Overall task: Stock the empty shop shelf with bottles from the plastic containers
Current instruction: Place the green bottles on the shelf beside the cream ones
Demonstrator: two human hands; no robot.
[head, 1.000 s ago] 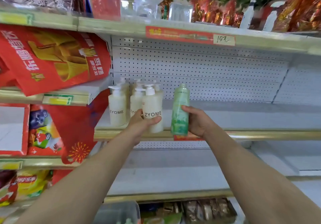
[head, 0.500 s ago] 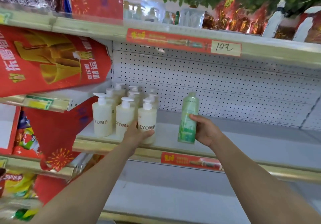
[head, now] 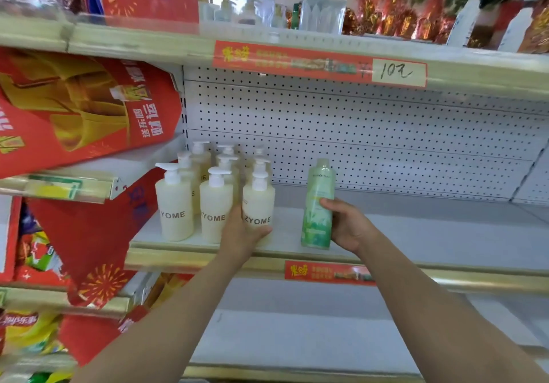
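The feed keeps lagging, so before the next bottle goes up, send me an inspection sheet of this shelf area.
Surface: white metal shelf with gold front edge, holding bottles at its left end.
Job's things: cream plastic pump bottles labelled ZYOME, upright in rows; slim green plastic bottle upright to their right, apart from them.
Clutter: nothing seen.
Hands: left hand grips the front right pump bottle; right hand grips the green bottle.
Cables: nothing seen.
Surroundings: white perforated back panel; red gift bags at left; red price strip above; clear glassware on the upper shelf.
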